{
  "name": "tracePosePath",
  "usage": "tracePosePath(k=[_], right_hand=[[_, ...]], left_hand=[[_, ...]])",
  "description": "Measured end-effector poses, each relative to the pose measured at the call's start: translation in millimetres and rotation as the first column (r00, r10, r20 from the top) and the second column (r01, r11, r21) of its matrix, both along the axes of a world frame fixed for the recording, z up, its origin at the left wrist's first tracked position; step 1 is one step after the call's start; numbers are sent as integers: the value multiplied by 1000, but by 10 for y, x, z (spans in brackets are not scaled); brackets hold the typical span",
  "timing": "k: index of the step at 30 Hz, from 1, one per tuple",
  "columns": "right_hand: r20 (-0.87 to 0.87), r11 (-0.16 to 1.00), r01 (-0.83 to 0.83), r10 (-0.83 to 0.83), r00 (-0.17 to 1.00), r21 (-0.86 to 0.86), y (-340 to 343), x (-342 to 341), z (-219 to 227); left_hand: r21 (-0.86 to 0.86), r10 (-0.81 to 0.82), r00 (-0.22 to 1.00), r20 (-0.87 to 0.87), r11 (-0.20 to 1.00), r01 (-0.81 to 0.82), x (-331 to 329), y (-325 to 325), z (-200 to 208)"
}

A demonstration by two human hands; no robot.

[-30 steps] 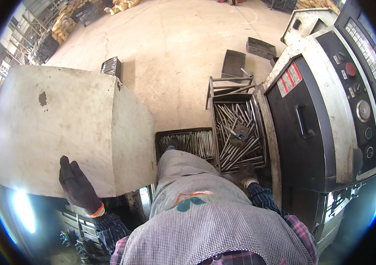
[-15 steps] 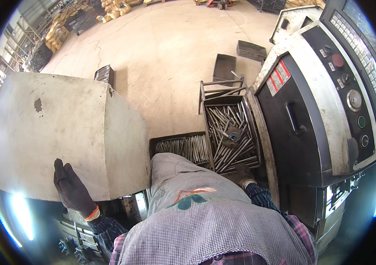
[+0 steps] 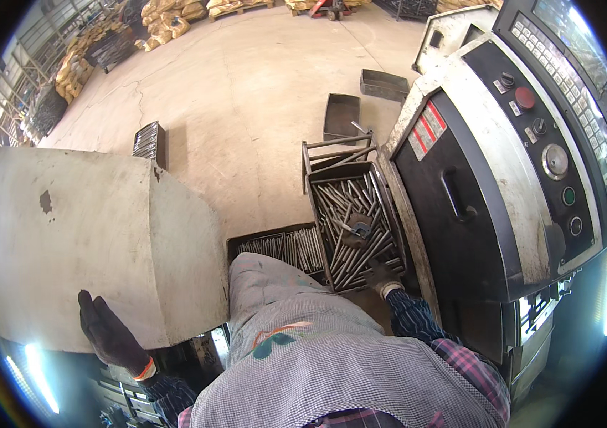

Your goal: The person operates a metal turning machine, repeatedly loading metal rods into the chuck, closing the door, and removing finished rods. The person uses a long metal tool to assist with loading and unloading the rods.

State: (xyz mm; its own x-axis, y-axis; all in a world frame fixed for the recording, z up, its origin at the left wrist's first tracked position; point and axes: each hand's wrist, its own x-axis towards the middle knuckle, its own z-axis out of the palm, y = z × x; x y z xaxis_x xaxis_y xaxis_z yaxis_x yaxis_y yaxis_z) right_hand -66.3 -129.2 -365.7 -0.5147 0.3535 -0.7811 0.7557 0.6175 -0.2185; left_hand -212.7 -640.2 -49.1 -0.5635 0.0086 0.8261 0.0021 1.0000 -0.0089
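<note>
Clock directions run from the wearer's body, twelve straight ahead. The machine [image 3: 506, 157] at two o'clock crowds the work, so the right arm [image 3: 414, 314] could knock its casing if it swings outward. The pale panel [image 3: 68, 242] at ten o'clock could scrape the left hand [image 3: 109, 334], whose fingers are straight and released, with nothing visible in them; whether they touch it I cannot tell. At one o'clock the heaped bin [image 3: 394, 227] could shed rods [image 3: 360, 260], since they lie crossed; the right hand [image 3: 383, 277], at its near edge, could be pinched among them. Whether its fingers grasp a rod or merely rest there, I cannot tell. The clamp-like tool [image 3: 362, 230] lying on the pile could slide if rods shift.

The machine pairs chipped pale paint with a smooth black door [image 3: 428, 207]; the panel looks like sheet metal, scuffed and flaking. The checked apron [image 3: 289, 385] is soft, creased cloth, overlapping the second bin [image 3: 275, 231] towards eleven o'clock. Both bins are dark, straight-sided boxes; the gloves [image 3: 114, 344] look knitted; the rods are slim, straight, dull silver
</note>
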Motion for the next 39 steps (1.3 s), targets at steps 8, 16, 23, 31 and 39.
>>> tracePosePath(k=[8, 16, 23, 31, 39], right_hand=[[-277, 982, 81, -30, 960, 172, -159, -221, 80], [-70, 330, -484, 874, 481, 811, -541, -635, -1652], [268, 387, -781, 785, 558, 491, -691, -1460, -1183], [222, 483, -823, 804, 552, 298, -602, -1522, -938], [-48, 462, -814, 877, 478, 351, -736, -967, -622]], left_hand=[[-21, 8, 997, 74, 1000, -6, 39, 15, 26], [-88, 40, 997, 65, 996, -34, 14, 59, 47], [-52, 58, 995, 75, 997, -54, 32, 50, 27], [-56, -54, 996, 64, 997, 57, 40, 79, 62], [6, -98, 995, 12, 995, 98, 12, 44, 26]])
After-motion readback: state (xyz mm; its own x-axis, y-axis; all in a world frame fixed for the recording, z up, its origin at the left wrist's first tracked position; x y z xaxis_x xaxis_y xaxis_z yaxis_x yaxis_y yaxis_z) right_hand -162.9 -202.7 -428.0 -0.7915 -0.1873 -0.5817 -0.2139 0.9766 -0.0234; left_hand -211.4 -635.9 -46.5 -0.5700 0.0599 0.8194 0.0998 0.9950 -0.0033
